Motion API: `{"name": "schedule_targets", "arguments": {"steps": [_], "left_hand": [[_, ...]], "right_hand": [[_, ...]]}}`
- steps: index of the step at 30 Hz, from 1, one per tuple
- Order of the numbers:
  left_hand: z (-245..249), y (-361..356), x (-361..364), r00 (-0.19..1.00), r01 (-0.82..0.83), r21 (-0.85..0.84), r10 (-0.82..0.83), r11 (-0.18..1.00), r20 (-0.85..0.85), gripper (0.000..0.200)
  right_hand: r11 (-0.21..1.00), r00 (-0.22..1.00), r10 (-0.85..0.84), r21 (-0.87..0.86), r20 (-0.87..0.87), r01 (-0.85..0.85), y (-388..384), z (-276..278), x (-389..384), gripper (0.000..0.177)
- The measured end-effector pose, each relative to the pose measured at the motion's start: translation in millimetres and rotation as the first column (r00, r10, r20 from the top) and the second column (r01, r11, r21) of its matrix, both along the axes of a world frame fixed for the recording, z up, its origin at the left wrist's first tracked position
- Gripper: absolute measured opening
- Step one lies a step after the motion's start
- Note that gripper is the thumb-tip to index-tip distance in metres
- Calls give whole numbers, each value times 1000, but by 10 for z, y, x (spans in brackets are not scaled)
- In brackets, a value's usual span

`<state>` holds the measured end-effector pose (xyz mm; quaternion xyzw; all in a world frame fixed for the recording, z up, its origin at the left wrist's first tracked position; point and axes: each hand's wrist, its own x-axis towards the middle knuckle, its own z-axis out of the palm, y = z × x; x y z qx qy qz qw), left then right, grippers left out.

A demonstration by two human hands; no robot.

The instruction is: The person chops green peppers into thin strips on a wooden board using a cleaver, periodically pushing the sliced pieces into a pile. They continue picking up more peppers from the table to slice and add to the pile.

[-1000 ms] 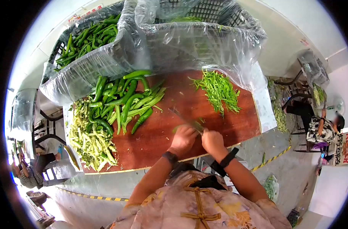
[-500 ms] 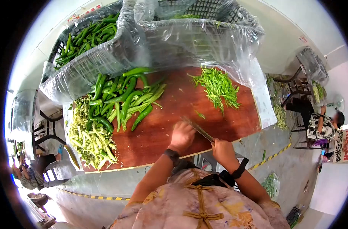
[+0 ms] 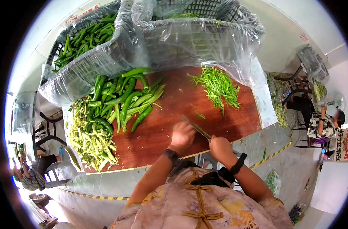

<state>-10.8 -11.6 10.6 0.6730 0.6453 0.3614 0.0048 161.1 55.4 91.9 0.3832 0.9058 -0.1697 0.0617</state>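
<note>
My right hand is closed round the handle of a knife, its blade pointing up and left over the board. Beside the blade tip my left hand rests on the board with curled fingers; what is under them, if anything, is hidden and blurred. The reddish-brown board carries whole green peppers and split pepper pieces at the left. Further left lies a heap of pale pepper cores. Thin green pepper strips are piled at the right, and a small green scrap lies nearer the knife.
Behind the board stand two plastic-lined baskets: the left basket holds whole peppers, the right basket some green strips. One seated person is at the far right, another person at the far left. Yellow-black tape marks the floor.
My right hand and the knife have shifted slightly to the left and up. My left hand stays almost in place; the piles look the same.
</note>
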Motion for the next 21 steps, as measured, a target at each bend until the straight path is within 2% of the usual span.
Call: {"name": "schedule_targets", "arguments": {"steps": [3,7,10,12,15,19,21], "left_hand": [[51,18,6,1000,-15,37,15,999,8,12],[117,40,6,999,-34,22,34,999,-15,12],[75,33,16,999,-25,35,26,999,-19,12],[51,46,6,999,-32,70,33,997,-9,12],[-5,36,12,999,-47,94,47,994,-2,12],[-26,1,-5,1000,-19,28,19,999,-10,16],[16,23,7,1000,-16,9,16,1000,-21,18]], "right_hand": [[1000,998,16,-15,-64,-17,109,-194,-148,21],[1000,999,-7,-12,-37,6,132,-178,-155,21],[999,994,26,22,-103,-24,91,-156,-142,21],[996,992,73,48,-101,-69,69,-128,-88,20],[998,999,37,51,-40,-35,19,-46,58,20],[999,997,43,28,-66,-41,58,-129,59,19],[995,985,87,66,-148,-78,148,-249,-10,19]]}}
